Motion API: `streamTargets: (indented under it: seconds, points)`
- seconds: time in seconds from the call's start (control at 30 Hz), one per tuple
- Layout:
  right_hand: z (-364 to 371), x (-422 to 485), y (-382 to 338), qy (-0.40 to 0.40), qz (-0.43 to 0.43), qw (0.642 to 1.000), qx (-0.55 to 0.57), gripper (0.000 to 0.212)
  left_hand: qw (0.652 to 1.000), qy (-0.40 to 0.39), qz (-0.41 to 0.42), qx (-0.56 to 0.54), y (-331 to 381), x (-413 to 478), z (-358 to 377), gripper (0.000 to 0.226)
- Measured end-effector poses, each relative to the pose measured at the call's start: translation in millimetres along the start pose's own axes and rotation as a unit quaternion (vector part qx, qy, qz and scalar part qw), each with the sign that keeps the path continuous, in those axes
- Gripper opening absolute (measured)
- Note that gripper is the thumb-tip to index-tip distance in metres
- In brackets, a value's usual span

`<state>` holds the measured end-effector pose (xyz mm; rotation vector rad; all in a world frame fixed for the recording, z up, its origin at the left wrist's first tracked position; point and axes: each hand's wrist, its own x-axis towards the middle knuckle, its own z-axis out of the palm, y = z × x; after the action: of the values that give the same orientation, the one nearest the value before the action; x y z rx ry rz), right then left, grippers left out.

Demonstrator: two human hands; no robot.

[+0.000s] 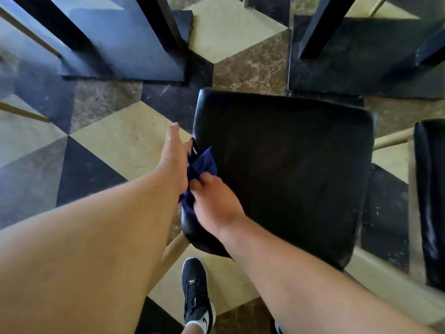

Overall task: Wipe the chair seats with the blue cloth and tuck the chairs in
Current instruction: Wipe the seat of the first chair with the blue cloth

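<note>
A black padded chair seat (289, 169) fills the middle of the head view, pale wooden legs showing beneath it. The blue cloth (202, 166) is bunched at the seat's left edge. My right hand (214, 203) lies on the seat's left side with its fingers closed on the cloth. My left hand (174, 156) is just left of the seat edge, touching the cloth from the other side, thumb stretched forward; its fingers are hidden behind the cloth. A second black seat (431, 201) shows at the right edge.
Black table legs on dark slab bases stand ahead at the top left (134, 49) and top right (361, 56). The floor (125, 141) is tiled in cream, brown and black diamonds. My dark sneaker (196, 292) is planted below the seat's near-left corner.
</note>
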<state>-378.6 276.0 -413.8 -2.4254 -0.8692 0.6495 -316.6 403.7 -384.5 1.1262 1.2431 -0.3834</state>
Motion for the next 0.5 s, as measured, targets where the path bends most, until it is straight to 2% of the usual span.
streamTargets:
  seconds: [0.07,0.13,0.17,0.23,0.3,0.4,0.5]
  points:
    - [6.0,-29.4,5.4,-0.060,-0.081,0.994,-0.028,0.025,0.999,0.005,0.006,0.050,1.8,-1.0,5.1,0.082]
    - [3.0,-54.4,19.2,-0.111,-0.144,0.982,-0.048,0.026,0.988,0.068,0.039,0.132,-7.0,1.1,10.8,0.063]
    - [-3.1,-62.6,30.5,-0.131,-0.166,0.975,-0.062,0.027,0.972,0.093,0.082,0.200,-14.5,2.9,13.7,0.058]
    - [-23.4,-74.3,59.2,-0.155,-0.210,0.961,-0.094,0.031,0.922,0.089,0.149,0.347,-36.0,5.8,19.8,0.067]
    - [-49.2,-82.9,94.0,-0.153,-0.223,0.955,-0.122,0.031,0.875,0.132,0.165,0.435,-63.1,2.3,26.3,0.074]
    - [-90.0,-88.2,147.1,-0.102,-0.158,0.967,-0.172,0.029,0.816,0.198,0.191,0.508,-107.9,-11.6,37.5,0.075]
    - [-127.0,-76.7,193.1,0.013,-0.008,0.987,-0.161,0.028,0.775,0.218,0.217,0.553,-136.7,-11.8,39.9,0.073]
